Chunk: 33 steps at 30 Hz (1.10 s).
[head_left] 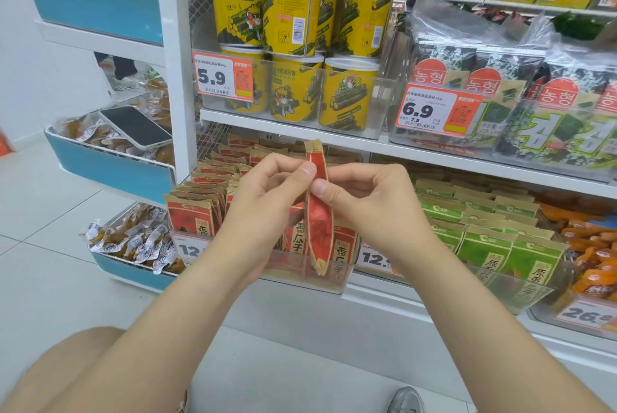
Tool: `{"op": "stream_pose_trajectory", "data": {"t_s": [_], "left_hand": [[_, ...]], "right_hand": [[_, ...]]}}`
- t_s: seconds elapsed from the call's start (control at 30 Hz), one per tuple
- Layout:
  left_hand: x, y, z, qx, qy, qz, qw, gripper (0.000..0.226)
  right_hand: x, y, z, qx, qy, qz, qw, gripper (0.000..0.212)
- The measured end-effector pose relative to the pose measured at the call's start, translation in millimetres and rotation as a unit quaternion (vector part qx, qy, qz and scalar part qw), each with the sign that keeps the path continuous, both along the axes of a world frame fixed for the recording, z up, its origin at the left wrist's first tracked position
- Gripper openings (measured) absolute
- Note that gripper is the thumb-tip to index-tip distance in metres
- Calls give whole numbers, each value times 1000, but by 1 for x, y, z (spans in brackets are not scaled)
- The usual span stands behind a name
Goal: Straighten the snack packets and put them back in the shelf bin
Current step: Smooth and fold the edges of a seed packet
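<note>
Knee (66, 379) at lower left. Left hand (263, 209) and right hand (364, 202) pinch one red packet (319, 212) between thumbs (309, 168) and curled fingers (277, 162), held upright, edge-on, just above the clear bin (337, 279) of red packets (190, 215) marked 香瓜子. Shelf tags above read 5.9 (217, 77) and 6.9 (430, 110).

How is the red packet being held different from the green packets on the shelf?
The red packet is red and brown; the green packets are green. The red packet is held up edge-on, pinched between the left hand and right hand; the green packets stand in rows in a clear bin, fronts facing out. Both have brown paper top edges.
</note>
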State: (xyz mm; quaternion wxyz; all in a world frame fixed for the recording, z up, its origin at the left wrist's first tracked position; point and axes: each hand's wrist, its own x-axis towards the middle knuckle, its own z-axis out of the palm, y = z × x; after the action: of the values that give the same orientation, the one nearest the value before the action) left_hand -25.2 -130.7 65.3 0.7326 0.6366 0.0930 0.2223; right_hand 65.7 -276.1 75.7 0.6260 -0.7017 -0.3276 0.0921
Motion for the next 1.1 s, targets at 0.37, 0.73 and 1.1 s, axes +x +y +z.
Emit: {"op": "stream_pose_trajectory", "data": {"t_s": [0.37,0.73,1.1], "left_hand": [[-2,2,-1,55,-9,-9,998,19],[-3,9,7,-64,-18,-31,997,31],[-5,-6,-5,99,-22,-23,995,29]], "right_hand": [[-3,4,-1,45,150,-15,988,18],[-4,-2,6,-68,51,19,996,33],[-7,10,0,32,74,-96,992,13]]}}
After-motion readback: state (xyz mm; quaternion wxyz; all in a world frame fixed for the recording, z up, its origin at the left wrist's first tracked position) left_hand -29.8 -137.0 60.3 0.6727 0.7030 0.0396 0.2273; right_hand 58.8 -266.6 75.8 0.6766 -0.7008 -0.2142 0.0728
